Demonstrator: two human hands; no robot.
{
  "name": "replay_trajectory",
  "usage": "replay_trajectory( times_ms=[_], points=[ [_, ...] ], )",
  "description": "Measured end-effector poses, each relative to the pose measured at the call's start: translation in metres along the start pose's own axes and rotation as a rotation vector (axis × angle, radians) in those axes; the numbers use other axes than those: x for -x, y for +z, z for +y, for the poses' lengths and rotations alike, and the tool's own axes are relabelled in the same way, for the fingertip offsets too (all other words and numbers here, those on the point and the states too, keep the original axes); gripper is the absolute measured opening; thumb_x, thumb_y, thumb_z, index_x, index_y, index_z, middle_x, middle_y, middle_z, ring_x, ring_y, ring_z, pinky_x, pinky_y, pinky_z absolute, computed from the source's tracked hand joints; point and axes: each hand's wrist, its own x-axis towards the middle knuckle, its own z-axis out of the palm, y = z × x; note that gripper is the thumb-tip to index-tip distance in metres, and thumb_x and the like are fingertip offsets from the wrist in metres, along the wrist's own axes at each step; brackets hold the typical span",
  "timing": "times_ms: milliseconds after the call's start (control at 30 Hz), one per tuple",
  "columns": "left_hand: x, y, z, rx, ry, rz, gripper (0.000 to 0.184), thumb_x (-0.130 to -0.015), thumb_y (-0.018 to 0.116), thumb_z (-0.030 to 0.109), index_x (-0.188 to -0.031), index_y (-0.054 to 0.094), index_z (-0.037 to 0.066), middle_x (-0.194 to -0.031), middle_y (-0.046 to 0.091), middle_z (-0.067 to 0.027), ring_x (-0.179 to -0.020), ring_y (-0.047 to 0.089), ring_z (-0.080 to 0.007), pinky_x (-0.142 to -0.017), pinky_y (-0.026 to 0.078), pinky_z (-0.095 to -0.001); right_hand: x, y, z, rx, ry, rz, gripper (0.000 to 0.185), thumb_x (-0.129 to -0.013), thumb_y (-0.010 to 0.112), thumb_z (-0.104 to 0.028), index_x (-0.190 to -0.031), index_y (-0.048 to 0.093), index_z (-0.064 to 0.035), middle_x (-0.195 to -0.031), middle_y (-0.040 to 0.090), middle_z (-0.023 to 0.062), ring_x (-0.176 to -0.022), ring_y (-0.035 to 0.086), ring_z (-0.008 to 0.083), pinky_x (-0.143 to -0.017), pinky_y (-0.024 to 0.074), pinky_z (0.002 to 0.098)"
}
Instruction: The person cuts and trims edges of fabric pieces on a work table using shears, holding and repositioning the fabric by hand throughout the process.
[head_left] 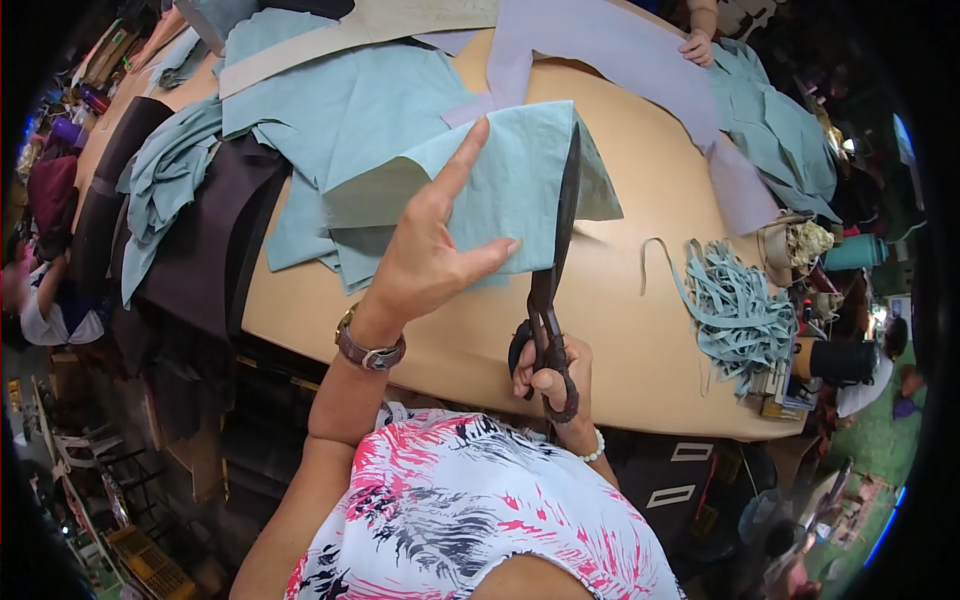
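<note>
Large black scissors (545, 318) stand out from my right hand (560, 385), whose fingers are wrapped through the handles. The long blades run up along the right edge of a light teal fabric piece (510, 190). My left hand (425, 245) lies over that fabric with index finger and thumb spread wide, the index fingertip near its top edge and the thumb at its lower edge. The other left fingers are curled or hidden. Beneath and behind are more teal fabric layers (385, 95) on the wooden table (630, 340).
A heap of teal strips (740, 305) lies at the table's right. Lavender fabric (630, 45) curves across the back, near another person's hand (697, 48). Dark fabric rolls (110, 200) and crumpled teal cloth (170, 200) are at left. A teal bottle (857, 252) stands at far right.
</note>
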Motion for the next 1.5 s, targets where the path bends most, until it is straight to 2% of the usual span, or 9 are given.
replay_trajectory(
  times_ms=[267, 667, 967, 1067, 1500],
  points=[
    [0.0063, -0.0008, 0.0019, 0.01, -0.023, -0.055, 0.082, -0.064, 0.064, 0.0, -0.133, 0.019, -0.006, -0.138, 0.025, -0.0186, -0.129, 0.022, -0.0236, -0.105, 0.017, -0.0309, -0.0012, 0.0018, -0.0002, -0.014, -0.016, 0.012, 0.038, -0.064, 0.076, -0.028, -0.071, 0.052, 0.0003, -0.059, 0.05, 0.0019, -0.049, 0.051, 0.0087, -0.045, 0.0408, 0.0198],
    [0.0079, 0.0016, 0.0022, -0.039, 0.016, -0.058, 0.082, -0.063, 0.064, 0.002, -0.133, 0.02, -0.005, -0.136, 0.028, -0.0196, -0.128, 0.026, -0.026, -0.104, 0.019, -0.0323, 0.0009, 0.0028, 0.0021, 0.001, -0.02, 0.022, 0.042, -0.062, 0.076, -0.034, -0.073, 0.052, -0.0009, -0.059, 0.051, 0.0011, -0.05, 0.05, 0.0076, -0.046, 0.0389, 0.0191],
    [0.0083, -0.0003, 0.0008, -0.065, 0.053, -0.064, 0.082, -0.063, 0.064, 0.002, -0.132, 0.021, -0.005, -0.136, 0.028, -0.0203, -0.128, 0.027, -0.0257, -0.103, 0.021, -0.031, 0.0018, 0.0049, -0.0009, -0.015, -0.028, 0.025, 0.037, -0.066, 0.073, -0.03, -0.07, 0.052, -0.0004, -0.057, 0.051, 0.0018, -0.049, 0.05, 0.0082, -0.046, 0.0391, 0.019],
    [0.0088, 0.0, 0.0004, -0.025, 0.026, -0.065, 0.083, -0.061, 0.066, 0.0, -0.132, 0.023, -0.006, -0.137, 0.028, -0.0168, -0.128, 0.025, -0.0224, -0.104, 0.018, -0.0304, 0.0032, 0.0037, 0.0008, -0.007, -0.02, 0.025, 0.035, -0.067, 0.072, -0.028, -0.069, 0.052, -0.0004, -0.056, 0.051, 0.0018, -0.049, 0.05, 0.0081, -0.046, 0.0391, 0.0189],
    [0.0085, 0.001, 0.0006, -0.036, 0.03, -0.065, 0.082, -0.063, 0.065, 0.002, -0.132, 0.023, -0.005, -0.137, 0.029, -0.0173, -0.127, 0.027, -0.0234, -0.103, 0.02, -0.0306, 0.0074, 0.0051, 0.0011, 0.0, 0.007, 0.057, 0.025, -0.071, 0.069, -0.019, -0.068, 0.051, -0.0015, -0.056, 0.051, 0.0013, -0.047, 0.049, 0.0067, -0.045, 0.0386, 0.0181]
  ],
)
